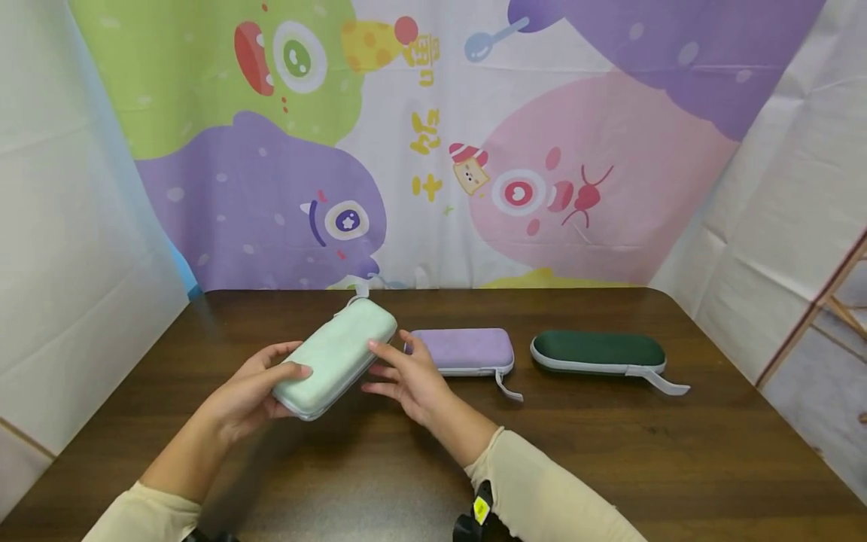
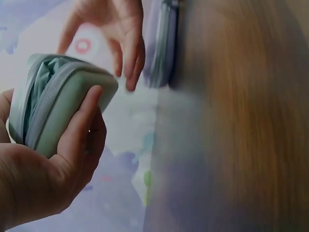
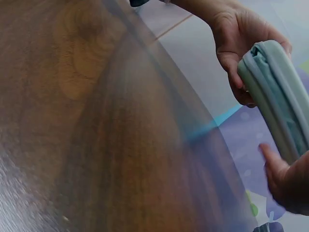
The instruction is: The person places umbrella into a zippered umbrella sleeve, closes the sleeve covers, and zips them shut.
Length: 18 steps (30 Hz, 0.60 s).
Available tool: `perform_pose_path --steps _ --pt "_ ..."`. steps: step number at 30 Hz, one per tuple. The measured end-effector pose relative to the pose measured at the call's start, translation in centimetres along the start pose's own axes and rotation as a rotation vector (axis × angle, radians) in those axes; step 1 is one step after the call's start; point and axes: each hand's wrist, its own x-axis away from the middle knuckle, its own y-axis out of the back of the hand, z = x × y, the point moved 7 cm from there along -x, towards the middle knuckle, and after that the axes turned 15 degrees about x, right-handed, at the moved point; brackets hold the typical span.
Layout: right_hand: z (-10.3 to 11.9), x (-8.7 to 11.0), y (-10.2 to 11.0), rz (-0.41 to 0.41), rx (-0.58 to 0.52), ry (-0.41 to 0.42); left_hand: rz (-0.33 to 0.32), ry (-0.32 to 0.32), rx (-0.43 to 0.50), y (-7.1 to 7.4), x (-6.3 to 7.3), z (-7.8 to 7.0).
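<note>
My left hand (image 1: 247,391) holds a mint-green zip case (image 1: 339,350) tilted above the table, thumb on its top and fingers beneath. Along the side of the mint case (image 2: 72,92), the left wrist view shows the zipper parted, with teal fabric lining in the gap. The same parted side of the mint case (image 3: 275,92) faces the right wrist view. At the case's right side is my right hand (image 1: 416,376). One of its digits overlaps the case's edge in the head view, while its other fingers are spread and extended; whether it touches is unclear.
A purple zip case (image 1: 467,348) lies just behind my right hand, its grey strap toward me. Farther right lies a dark green zip case (image 1: 599,350) with a pale strap. All this is on a brown wooden table (image 1: 609,459), with a cartoon-print curtain (image 1: 420,248) behind.
</note>
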Motion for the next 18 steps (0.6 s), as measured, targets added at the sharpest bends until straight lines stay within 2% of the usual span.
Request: perform_pose_path --steps 6,11,15,18 --pt "1.4 -0.2 0.4 -0.021 -0.034 0.04 0.013 -0.025 0.017 -1.6 0.2 -0.1" --pt "2.4 -0.5 1.1 -0.047 -0.034 0.062 0.063 -0.035 0.056 -2.3 0.1 -0.2" --pt "3.1 -0.8 1.6 -0.018 -0.055 0.106 0.199 -0.055 0.155 -3.0 0.0 -0.2" --pt "3.8 -0.8 1.8 0.032 -0.094 0.155 0.318 -0.044 0.306 -3.4 -0.3 -0.1"
